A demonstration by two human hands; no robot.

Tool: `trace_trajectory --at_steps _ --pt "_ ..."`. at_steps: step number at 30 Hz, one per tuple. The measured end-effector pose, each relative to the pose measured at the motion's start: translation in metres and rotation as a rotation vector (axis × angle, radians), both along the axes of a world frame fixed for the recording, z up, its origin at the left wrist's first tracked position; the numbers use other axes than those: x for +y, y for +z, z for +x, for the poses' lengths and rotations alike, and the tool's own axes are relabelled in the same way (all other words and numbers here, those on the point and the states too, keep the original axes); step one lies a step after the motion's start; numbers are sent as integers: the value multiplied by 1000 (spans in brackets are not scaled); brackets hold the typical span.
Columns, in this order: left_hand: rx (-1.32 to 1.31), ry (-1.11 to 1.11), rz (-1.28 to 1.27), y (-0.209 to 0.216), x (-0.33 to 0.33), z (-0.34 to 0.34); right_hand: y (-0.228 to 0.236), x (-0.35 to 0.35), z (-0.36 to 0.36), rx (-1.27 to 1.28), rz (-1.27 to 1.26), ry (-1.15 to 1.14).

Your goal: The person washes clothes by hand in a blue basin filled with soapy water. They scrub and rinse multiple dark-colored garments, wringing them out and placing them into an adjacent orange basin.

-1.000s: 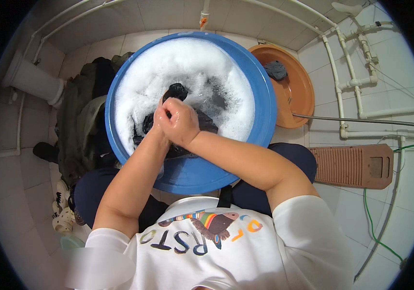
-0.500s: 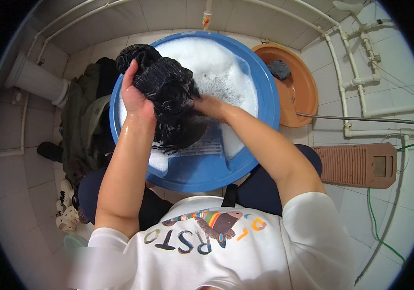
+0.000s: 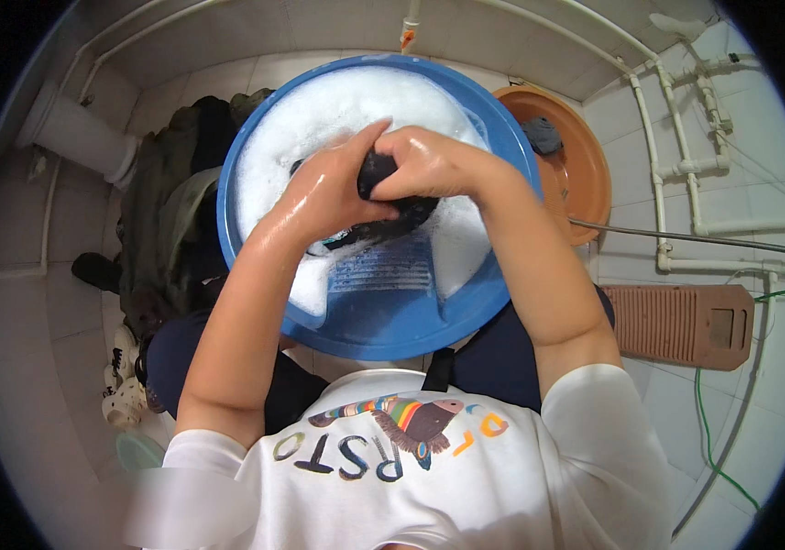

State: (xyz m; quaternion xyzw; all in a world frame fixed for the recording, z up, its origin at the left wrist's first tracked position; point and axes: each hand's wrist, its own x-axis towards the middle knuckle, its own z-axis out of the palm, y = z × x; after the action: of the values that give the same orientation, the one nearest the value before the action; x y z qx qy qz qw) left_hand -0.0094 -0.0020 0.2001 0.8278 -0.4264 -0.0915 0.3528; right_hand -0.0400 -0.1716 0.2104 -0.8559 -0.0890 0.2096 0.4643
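Note:
A wet black cloth item [image 3: 401,218] lies bunched over the ribbed washboard slope [image 3: 378,266] inside a large blue basin [image 3: 374,339]. White suds [image 3: 356,101] fill the basin's far part. My left hand [image 3: 328,188] is wrapped round the cloth from the left, fingers wet. From the right, my right hand [image 3: 433,165] grips the same cloth, its thumb pressing the near side. The two hands meet at their fingertips over the suds. Part of the cloth is hidden beneath them, and its exact kind does not show.
An orange-brown basin [image 3: 594,174] with a dark grey cloth [image 3: 542,136] in it stands at the right. Nearer lies a brown washboard [image 3: 681,325]. Dark clothes [image 3: 154,220] are heaped at the left, with light clogs [image 3: 124,403] closer. White pipes [image 3: 663,202] line the walls.
Both hands have come together, and the black cloth, held up at the left of the basin before, is now lower, further right and bunched between them.

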Motion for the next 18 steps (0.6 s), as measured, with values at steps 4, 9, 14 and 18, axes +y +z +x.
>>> trace_trajectory --at_steps 4,9,14,18 --pt "756 112 -8 -17 7 23 -23 -27 10 26 414 -244" --pt "1601 550 -1105 -46 15 46 -97 -3 -2 44 195 -192" --pt "1665 744 -1065 -103 22 62 -118 -38 16 245 490 -498" --pt "1704 942 -626 -122 18 45 -164 -43 10 74 78 -679"
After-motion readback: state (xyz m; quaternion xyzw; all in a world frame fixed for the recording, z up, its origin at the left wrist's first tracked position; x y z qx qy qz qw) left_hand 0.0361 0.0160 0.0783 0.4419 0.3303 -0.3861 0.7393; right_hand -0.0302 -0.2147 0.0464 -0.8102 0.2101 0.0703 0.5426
